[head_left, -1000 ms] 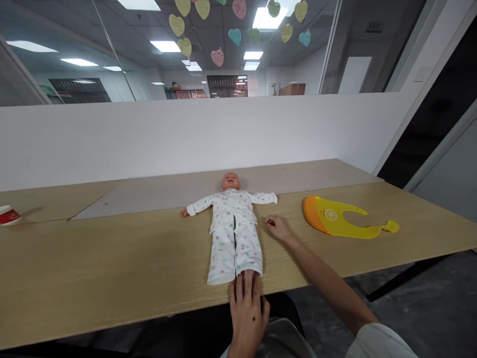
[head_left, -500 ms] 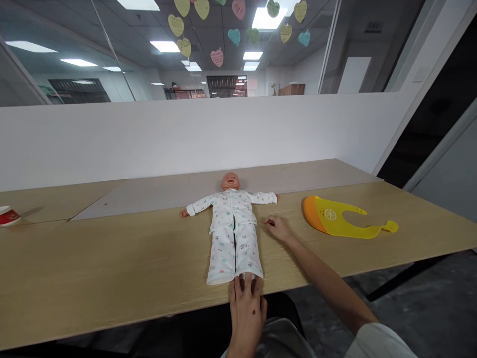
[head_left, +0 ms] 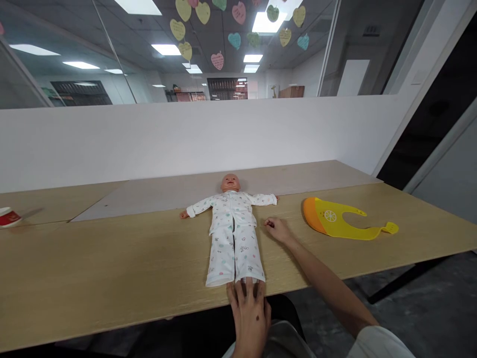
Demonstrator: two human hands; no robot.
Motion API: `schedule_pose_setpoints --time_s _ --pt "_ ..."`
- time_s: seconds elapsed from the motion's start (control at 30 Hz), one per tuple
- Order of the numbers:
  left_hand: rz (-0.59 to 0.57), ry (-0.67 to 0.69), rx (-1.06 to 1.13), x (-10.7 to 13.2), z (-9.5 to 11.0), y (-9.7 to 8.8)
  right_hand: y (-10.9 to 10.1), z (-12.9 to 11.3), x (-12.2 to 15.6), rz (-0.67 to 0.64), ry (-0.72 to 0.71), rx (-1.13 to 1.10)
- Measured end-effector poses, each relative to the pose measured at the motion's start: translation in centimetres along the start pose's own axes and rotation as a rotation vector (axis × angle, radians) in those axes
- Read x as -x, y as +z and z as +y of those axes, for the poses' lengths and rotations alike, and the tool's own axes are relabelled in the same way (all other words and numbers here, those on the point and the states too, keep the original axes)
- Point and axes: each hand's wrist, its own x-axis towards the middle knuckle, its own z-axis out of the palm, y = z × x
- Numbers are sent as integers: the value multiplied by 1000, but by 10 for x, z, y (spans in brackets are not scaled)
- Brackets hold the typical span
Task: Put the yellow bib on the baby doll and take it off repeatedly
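A baby doll [head_left: 231,183] lies on its back, arms spread, dressed in a white patterned top [head_left: 231,209] and matching trousers [head_left: 248,248]. My left hand [head_left: 250,313] is palm down at the table's front edge, its fingers stretched out and slightly spread at the hem of one trouser leg. Whether the fingertips press on the cloth or only rest beside it is hard to tell. My right hand [head_left: 278,228] rests on the table to the right of the doll's waist, fingers curled in, with nothing visible in them. It does not touch the doll.
A yellow and orange bib [head_left: 335,228] lies on the wooden table [head_left: 122,268] to the right. At the far left is a red and white cup [head_left: 8,217], partly out of frame. A white wall [head_left: 179,139] with glass above it stands behind the table.
My left hand has shifted slightly to the right and back toward me, and its fingers are more spread at the trouser hem. My right hand has stayed in place.
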Motion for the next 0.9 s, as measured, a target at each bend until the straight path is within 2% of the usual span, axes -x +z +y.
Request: schedule_pose_setpoints --time_s 0.43,0.53,0.67,0.77,0.9 --pt "32 -1 19 3 4 6 -4 -9 4 -37 15 19" --pt "93 18 45 7 7 8 -4 -9 5 -35 14 15" --pt "232 53 131 18 8 9 -5 -9 5 -35 0 11" --pt "355 94 147 25 -7 5 -5 -8 4 -41 -3 16" --pt "506 108 21 22 -47 0 -5 -7 4 -37 5 20"
